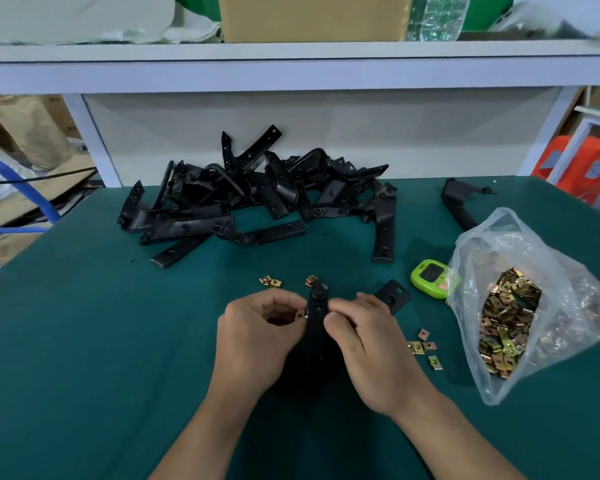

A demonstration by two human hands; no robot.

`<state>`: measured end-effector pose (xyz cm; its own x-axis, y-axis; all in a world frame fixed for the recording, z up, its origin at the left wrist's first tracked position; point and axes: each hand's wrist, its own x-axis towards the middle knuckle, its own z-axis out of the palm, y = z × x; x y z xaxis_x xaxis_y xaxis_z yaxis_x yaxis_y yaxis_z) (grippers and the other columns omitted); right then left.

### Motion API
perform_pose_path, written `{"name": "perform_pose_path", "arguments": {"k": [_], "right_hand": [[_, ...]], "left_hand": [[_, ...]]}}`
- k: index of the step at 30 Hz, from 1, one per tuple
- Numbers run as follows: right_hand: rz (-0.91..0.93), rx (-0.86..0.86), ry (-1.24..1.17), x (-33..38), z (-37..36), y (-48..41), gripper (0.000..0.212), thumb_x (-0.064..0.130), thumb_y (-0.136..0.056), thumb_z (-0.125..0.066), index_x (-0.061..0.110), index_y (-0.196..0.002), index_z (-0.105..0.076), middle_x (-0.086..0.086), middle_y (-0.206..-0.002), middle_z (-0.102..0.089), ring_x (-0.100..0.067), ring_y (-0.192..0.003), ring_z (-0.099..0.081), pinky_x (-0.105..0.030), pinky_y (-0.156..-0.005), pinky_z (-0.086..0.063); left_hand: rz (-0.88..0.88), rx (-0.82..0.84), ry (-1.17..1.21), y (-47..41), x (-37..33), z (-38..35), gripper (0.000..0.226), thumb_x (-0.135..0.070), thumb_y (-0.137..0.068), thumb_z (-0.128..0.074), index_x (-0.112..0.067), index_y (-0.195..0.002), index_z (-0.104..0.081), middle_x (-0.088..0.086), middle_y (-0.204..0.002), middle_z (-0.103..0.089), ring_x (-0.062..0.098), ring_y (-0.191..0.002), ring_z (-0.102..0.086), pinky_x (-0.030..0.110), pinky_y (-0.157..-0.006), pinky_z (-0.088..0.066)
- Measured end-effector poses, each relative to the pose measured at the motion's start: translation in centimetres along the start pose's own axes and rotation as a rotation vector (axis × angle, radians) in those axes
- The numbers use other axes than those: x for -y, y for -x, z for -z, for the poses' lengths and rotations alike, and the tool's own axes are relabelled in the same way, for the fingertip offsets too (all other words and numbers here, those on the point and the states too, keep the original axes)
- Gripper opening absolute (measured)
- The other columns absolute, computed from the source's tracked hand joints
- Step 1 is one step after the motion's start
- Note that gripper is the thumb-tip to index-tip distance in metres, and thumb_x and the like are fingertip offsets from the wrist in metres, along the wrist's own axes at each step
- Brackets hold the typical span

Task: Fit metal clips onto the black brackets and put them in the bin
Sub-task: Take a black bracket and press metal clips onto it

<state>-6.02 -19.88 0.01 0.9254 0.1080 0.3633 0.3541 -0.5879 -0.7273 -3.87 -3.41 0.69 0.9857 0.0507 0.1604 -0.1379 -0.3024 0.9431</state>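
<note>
While we hold one bracket [315,317] upright between both hands, we judge it stiff and fairly light, best gripped by its flat sides. Our right hand [364,348] clamps it so, fingers curled. Our left hand [257,337] pinches one clip [300,314] against its edge; thin and springy, it probably slips easily. Just beyond our fingertips lie three loose clips [270,282], and right of our right fingers four or five more [423,344]. Farther right, one bag [510,317] holds too many to count; well beyond our fingers, one pile of brackets [257,195].
</note>
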Motion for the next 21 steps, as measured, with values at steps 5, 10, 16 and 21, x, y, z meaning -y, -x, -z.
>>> {"name": "perform_pose_path", "arguments": {"k": [5, 10, 16, 21], "right_hand": [[-0.007, 0.021, -0.002, 0.0, 0.4, 0.0, 0.033, 0.022, -0.101, -0.041, 0.024, -0.068, -0.043, 0.005, -0.058, -0.041, -0.019, -0.064, -0.048, -0.024, -0.114, -0.026], [-0.024, 0.164, 0.129, 0.4, 1.5, -0.4, 0.021, 0.032, -0.078, -0.052, 0.031, -0.091, -0.07, 0.014, -0.085, -0.065, -0.006, -0.096, -0.056, -0.021, -0.117, -0.016], [0.051, 0.257, 0.241, 0.5, 0.9, 0.2, 0.023, 0.046, -0.075, -0.065, 0.033, -0.094, -0.061, 0.022, -0.092, -0.059, -0.001, -0.107, -0.051, -0.025, -0.12, -0.012], [0.03, 0.129, 0.174, 1.4, 0.4, 0.2, 0.015, 0.045, -0.078, -0.067, 0.046, -0.089, -0.058, 0.032, -0.094, -0.061, 0.004, -0.101, -0.052, -0.018, -0.106, -0.026]], "left_hand": [[0.067, -0.052, -0.015, -0.2, -0.1, 0.1, 0.008, -0.039, -0.076, -0.084, -0.036, -0.073, -0.078, -0.014, -0.066, -0.074, 0.003, -0.061, -0.07, 0.018, -0.054, -0.052], [0.085, -0.067, -0.03, -0.7, 0.1, 0.6, 0.008, -0.044, -0.083, -0.08, -0.042, -0.076, -0.078, -0.015, -0.068, -0.074, 0.003, -0.062, -0.069, 0.019, -0.057, -0.051], [0.113, 0.013, 0.077, -0.8, 0.5, 0.5, 0.01, -0.032, -0.088, -0.078, -0.041, -0.085, -0.082, -0.015, -0.082, -0.078, 0.005, -0.081, -0.075, 0.034, -0.079, -0.059], [0.107, -0.074, 0.224, -0.8, 0.1, 0.3, 0.025, -0.025, -0.1, -0.064, -0.044, -0.097, -0.08, -0.02, -0.091, -0.077, -0.005, -0.085, -0.069, 0.014, -0.076, -0.049]]}}
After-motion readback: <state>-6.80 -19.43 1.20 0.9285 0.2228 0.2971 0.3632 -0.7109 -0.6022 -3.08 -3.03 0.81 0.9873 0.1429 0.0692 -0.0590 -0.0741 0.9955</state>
